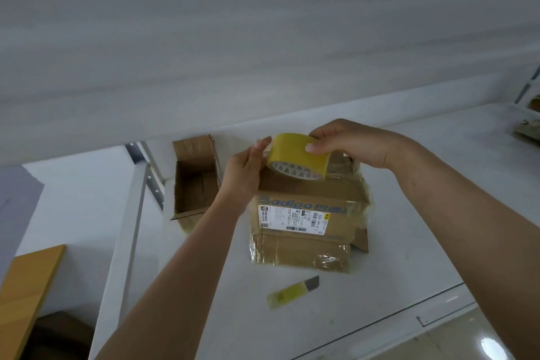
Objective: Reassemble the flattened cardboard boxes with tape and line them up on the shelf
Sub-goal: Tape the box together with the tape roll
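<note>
A brown cardboard box with a white shipping label and old clear tape stands on the white shelf. Over its top hovers a yellow roll of tape. My right hand grips the roll from above, thumb on its near face. My left hand is at the roll's left edge, fingertips touching the tape there. An open, empty cardboard box stands to the left on the shelf.
A yellow utility knife lies on the shelf in front of the box. A white shelf post runs down the left side. A wooden board leans at lower left. More cardboard shows at far right.
</note>
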### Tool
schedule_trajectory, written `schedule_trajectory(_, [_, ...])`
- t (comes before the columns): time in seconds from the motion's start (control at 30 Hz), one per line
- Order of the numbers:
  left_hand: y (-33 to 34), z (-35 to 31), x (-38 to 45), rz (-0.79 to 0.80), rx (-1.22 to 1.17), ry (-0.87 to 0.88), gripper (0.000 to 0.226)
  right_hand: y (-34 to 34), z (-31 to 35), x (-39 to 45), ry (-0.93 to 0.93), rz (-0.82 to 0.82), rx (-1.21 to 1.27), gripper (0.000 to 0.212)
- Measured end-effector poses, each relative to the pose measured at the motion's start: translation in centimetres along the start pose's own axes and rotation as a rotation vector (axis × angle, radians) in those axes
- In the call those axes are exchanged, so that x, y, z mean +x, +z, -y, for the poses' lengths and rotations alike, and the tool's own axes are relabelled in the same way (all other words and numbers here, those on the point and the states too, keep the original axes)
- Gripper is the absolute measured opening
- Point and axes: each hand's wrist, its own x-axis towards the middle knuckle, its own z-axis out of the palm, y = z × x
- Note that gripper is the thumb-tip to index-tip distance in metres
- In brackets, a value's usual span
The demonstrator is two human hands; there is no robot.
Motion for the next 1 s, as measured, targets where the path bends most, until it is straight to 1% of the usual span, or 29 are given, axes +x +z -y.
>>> schedule_trajectory(0.03, [-0.1, 0.1, 0.2, -0.003, 0.027, 0.008, 0.043, -0.4, -0.1, 0.1, -0.006, 0.019, 0.009, 0.017])
schedule_trajectory(0.1, [-0.2, 0.3, 0.4, -0.016, 0.056, 0.007, 0.042, -0.8, 0.1, 0.4, -0.024, -0.009, -0.010, 0.017])
schedule_trajectory(0.17, [-0.4, 0.6, 0.6, -0.031, 0.029, -0.004, 0.041, -1.4, 0.6, 0.9, -0.017, -0.090, -0.037, 0.010])
schedule_trajectory(0.2, [-0.5, 0.7, 0.7, -0.038, 0.022, -0.007, 0.041, -1.8, 0.9, 1.1, 0.006, -0.143, -0.064, 0.011])
schedule_trajectory(0.23, [-0.5, 0.8, 0.8, -0.042, 0.025, -0.005, 0.041, -2.1, 0.9, 1.4, 0.030, -0.196, -0.125, 0.018])
schedule_trajectory(0.27, [-0.6, 0.9, 1.0, -0.051, 0.032, -0.006, 0.042, -2.3, 0.9, 1.7, 0.060, -0.244, -0.214, 0.030])
schedule_trajectory(0.33, [-0.6, 1.0, 1.3, -0.071, 0.025, -0.026, 0.042, -2.4, 0.5, 2.2, 0.117, -0.284, -0.346, 0.052])
schedule_trajectory(0.37, [-0.6, 1.1, 1.3, -0.081, -0.014, -0.053, 0.042, -2.2, 0.3, 2.4, 0.129, -0.274, -0.347, 0.058])
schedule_trajectory(0.43, [-0.7, 1.1, 1.5, -0.106, -0.137, -0.121, 0.040, -1.7, -0.3, 2.8, 0.130, -0.258, -0.263, 0.064])
schedule_trajectory(0.5, [-0.9, 1.2, 1.6, -0.140, -0.223, -0.188, 0.037, -1.2, -0.8, 2.9, 0.142, -0.270, -0.160, 0.060])
schedule_trajectory(0.53, [-1.0, 1.3, 1.6, -0.157, -0.257, -0.216, 0.035, -1.1, -1.0, 3.0, 0.135, -0.270, -0.128, 0.055])
schedule_trajectory(0.6, [-1.1, 1.6, 1.6, -0.189, -0.284, -0.245, 0.033, -0.8, -1.1, 3.0, 0.087, -0.268, -0.135, 0.044])
schedule_trajectory(0.67, [-1.2, 2.2, 1.8, -0.222, -0.251, -0.269, 0.033, -0.2, -1.0, 3.0, 0.052, -0.293, -0.144, 0.043])
schedule_trajectory(0.73, [-1.2, 2.8, 1.8, -0.227, -0.206, -0.317, 0.030, 0.2, -1.0, 3.2, 0.019, -0.339, -0.136, 0.048])
schedule_trajectory(0.83, [-0.9, 3.3, 1.6, -0.171, -0.152, -0.457, 0.033, 0.6, -1.1, 3.4, -0.003, -0.396, -0.127, 0.053])
schedule_trajectory(0.9, [-0.8, 3.7, 1.5, -0.114, -0.201, -0.570, 0.039, 1.0, -1.3, 3.4, -0.005, -0.403, -0.119, 0.054])
schedule_trajectory(1.0, [-0.7, 4.0, 1.0, -0.049, -0.286, -0.621, 0.040, 1.4, -1.8, 3.3, -0.009, -0.423, -0.088, 0.057])
